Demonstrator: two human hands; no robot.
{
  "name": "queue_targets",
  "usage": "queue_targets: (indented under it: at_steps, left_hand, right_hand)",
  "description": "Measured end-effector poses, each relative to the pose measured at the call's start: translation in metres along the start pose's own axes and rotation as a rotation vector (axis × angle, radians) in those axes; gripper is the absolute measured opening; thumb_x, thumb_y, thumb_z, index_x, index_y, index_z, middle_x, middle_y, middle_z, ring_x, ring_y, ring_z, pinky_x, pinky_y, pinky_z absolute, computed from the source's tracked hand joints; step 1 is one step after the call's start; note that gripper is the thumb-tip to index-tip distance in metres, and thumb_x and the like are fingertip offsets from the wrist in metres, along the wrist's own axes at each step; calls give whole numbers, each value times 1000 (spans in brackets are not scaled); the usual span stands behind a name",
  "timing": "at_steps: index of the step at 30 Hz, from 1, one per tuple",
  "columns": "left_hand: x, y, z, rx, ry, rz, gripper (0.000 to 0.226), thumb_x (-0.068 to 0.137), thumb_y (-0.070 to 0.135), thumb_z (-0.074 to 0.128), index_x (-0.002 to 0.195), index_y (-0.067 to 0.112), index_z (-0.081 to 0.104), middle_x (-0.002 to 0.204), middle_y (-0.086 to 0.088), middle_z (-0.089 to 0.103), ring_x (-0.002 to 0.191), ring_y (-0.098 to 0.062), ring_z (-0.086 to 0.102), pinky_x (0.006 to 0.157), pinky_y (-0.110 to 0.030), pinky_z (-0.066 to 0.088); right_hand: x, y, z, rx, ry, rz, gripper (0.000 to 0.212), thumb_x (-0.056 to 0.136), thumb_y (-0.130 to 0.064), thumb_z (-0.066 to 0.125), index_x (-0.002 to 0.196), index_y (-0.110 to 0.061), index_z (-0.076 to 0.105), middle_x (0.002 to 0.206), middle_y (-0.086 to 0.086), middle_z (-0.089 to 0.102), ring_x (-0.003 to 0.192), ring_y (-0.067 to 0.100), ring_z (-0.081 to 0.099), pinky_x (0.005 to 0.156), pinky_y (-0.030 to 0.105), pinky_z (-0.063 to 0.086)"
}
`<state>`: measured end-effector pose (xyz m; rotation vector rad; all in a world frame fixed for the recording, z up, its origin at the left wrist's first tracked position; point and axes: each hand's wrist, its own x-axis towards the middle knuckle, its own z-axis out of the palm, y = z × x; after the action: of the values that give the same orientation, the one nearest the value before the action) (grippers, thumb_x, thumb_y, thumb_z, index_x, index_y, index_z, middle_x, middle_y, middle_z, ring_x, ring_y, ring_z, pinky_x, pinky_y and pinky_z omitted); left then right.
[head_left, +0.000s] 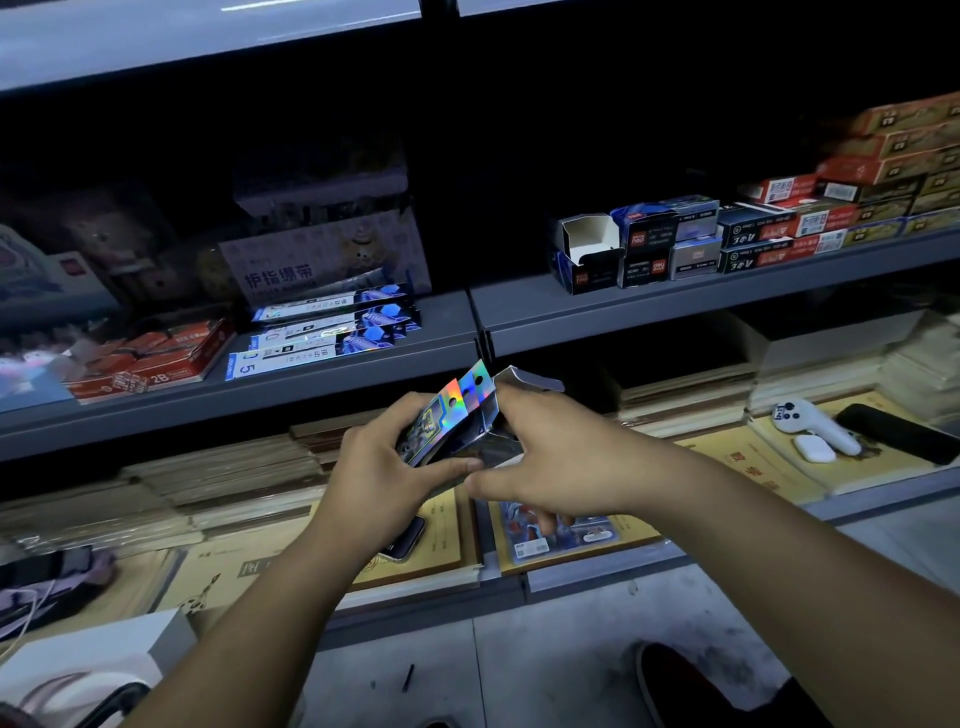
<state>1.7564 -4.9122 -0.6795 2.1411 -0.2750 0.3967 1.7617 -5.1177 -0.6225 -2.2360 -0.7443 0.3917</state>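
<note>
The holographic packets (457, 402) are held mid-scene before the shelves, gripped by the left hand (382, 470). Touching them on the right, an open-flapped grey box (522, 382) sits in the right hand (563, 457), whose fingers curl round it. Farther right, small boxes (644, 244) stand on the middle shelf (675, 304).

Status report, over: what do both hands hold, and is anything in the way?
Left hand grips shiny holographic card packs. Right hand holds open dark cardboard box, flap up. Packs beside box mouth. Nothing blocks the hands.
</note>
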Motion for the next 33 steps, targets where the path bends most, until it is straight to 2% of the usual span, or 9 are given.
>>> queue_targets:
  at_steps: [6, 8, 11, 13, 17, 18, 22, 27, 33]
  left_hand:
    - [3, -4, 3, -17, -19, -15, 48, 73, 22, 91, 115, 29, 69, 99, 16, 73, 92, -3, 71, 72, -12, 51]
    - [3, -4, 4, 4, -31, -13, 46, 75, 19, 90, 113, 31, 68, 99, 19, 73, 91, 0, 70, 71, -9, 48]
    - [2, -2, 4, 25, -19, -13, 44, 75, 19, 89, 109, 37, 67, 97, 20, 73, 88, 2, 69, 69, -8, 47]
    - [2, -2, 5, 0, -12, -33, 42, 74, 17, 90, 104, 37, 67, 93, 15, 73, 81, 1, 69, 62, -12, 51]
    - [4, -7, 4, -27, 11, -89, 42, 72, 25, 93, 105, 34, 68, 89, 5, 74, 84, -19, 72, 67, -49, 64]
    - [4, -8, 3, -28, 17, -88, 43, 72, 26, 93, 105, 36, 68, 89, 7, 74, 85, -19, 72, 69, -47, 64]
    - [3, -5, 2, 57, 48, -18, 44, 71, 29, 93, 102, 43, 64, 91, 24, 72, 85, 0, 68, 69, -11, 49]
    - [1, 0, 3, 126, 42, 24, 51, 70, 33, 93, 107, 47, 62, 95, 32, 70, 88, 6, 68, 69, -6, 45]
    - [1, -2, 4, 169, 39, 43, 52, 70, 34, 93, 113, 42, 65, 95, 31, 71, 89, 9, 67, 73, -6, 46]
  right_hand:
    - [0, 1, 1, -90, 49, 7, 47, 99, -39, 62, 134, -25, 34, 103, -4, 64, 54, 17, 70, 48, 28, 56]
    - [0, 2, 3, -124, 73, 3, 46, 100, -40, 59, 135, -24, 33, 107, -1, 64, 53, 16, 70, 49, 29, 58]
    - [1, 3, 4, -85, 148, -20, 25, 103, -34, 54, 124, -22, 48, 101, 0, 65, 50, 17, 70, 51, 37, 61]
    - [3, 4, 3, -149, 273, -70, 15, 102, -32, 54, 113, -24, 60, 93, 0, 65, 57, 19, 68, 58, 42, 61]
    - [6, 5, 3, -226, 497, -139, 15, 98, -34, 59, 103, -25, 71, 90, -4, 67, 79, 14, 62, 72, 38, 56]
    - [6, 4, 3, -175, 544, -142, 17, 98, -36, 62, 100, -23, 73, 90, -8, 68, 78, 8, 63, 71, 34, 55]
    - [7, 3, 5, 200, 595, -81, 19, 97, -33, 68, 85, -19, 76, 64, -12, 66, 47, 1, 58, 47, 15, 42]
    - [11, 6, 10, 368, 645, -11, 24, 96, -22, 69, 73, -15, 70, 70, 15, 68, 34, 11, 50, 36, 18, 37]
    - [13, 10, 9, 149, 716, 2, 21, 95, -20, 66, 76, -18, 74, 66, -1, 70, 45, 9, 58, 48, 31, 53]
